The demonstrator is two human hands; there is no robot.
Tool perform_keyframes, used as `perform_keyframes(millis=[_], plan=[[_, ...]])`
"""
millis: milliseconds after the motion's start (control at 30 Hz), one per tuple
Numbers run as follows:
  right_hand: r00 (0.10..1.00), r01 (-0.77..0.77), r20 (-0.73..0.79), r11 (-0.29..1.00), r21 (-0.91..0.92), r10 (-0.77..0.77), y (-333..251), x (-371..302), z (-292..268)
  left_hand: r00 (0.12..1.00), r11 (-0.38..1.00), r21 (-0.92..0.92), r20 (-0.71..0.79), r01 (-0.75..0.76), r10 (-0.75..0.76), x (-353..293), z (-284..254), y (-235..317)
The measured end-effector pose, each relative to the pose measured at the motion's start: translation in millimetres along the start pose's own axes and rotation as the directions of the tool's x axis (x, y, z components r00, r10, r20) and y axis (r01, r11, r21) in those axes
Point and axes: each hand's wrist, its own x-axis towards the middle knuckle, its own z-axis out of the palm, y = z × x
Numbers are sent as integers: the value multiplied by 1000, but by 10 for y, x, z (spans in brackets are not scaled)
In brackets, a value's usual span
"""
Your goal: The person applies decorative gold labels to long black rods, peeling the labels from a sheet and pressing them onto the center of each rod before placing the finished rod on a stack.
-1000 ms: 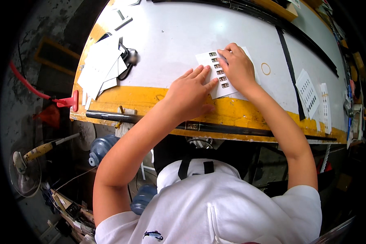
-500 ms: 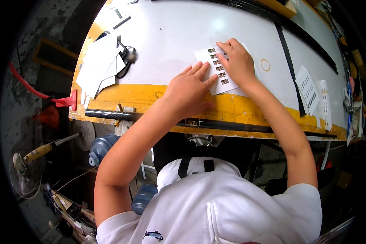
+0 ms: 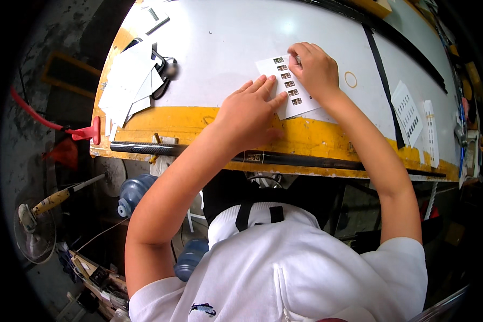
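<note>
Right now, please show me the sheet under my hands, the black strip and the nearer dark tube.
Sheet [image 3: 287, 80], head view: on its label column.
Black strip [image 3: 382, 81], head view: about mid-length.
Nearer dark tube [image 3: 300, 160], head view: on its middle stretch.

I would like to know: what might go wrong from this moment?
The printed sheet might slide or crease: the left hand rests only along its left edge while the right hand works over its upper right.

The black tube lies along the worktable's near edge, beneath the left forearm; a bump could perhaps dislodge it.
</note>
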Motion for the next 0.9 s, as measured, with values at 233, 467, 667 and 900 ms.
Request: perform_keyframes(millis=[233,467,667,900], plan=[[979,198,63,977,-83,-194,75,35,9,1000,1000,6,-6,-1,1,7,14,-9],[960,-90,268,996,22,81,-157,130,-201,1000,1000,-3,-20,1,-1,-20,15,-21],[808,-588,509,476,654,298,-160,189,-275,1000,998,-60,2,18,-18,5,-60,36],[817,-575,548,183,797,182,-365,157,-809,999,997,-50,19,51,-50,18,-54,-2]])
